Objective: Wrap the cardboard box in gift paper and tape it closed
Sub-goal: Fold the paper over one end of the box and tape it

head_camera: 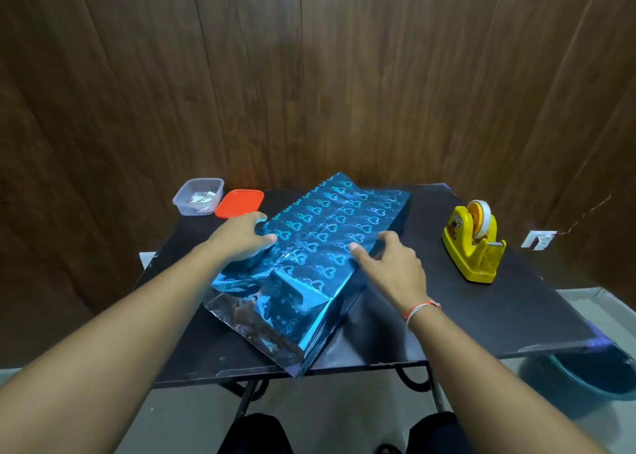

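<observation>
Under the blue paper [320, 247] the box is wholly hidden; only its blocky shape shows through. What lies inside the tub [199, 196] at the far left corner is too small to make out, and a dark round thing under the table's right edge is cut off. A black table [481, 316] stands against a brown wood-panelled wall, with a pale floor below. Beside the tub lies a red lid [240, 203]; a yellow tape dispenser [473, 243] sits well apart at the right. The wrapped parcel lies mid-table, its long axis slanting from near left to far right, with loose paper hanging over the near edge. The left hand [242, 238] rests on the parcel's left side, fingers curled around the paper edge. The right hand [390, 264] touches the right side, fingers bent over that edge, thumb pressing the top.
</observation>
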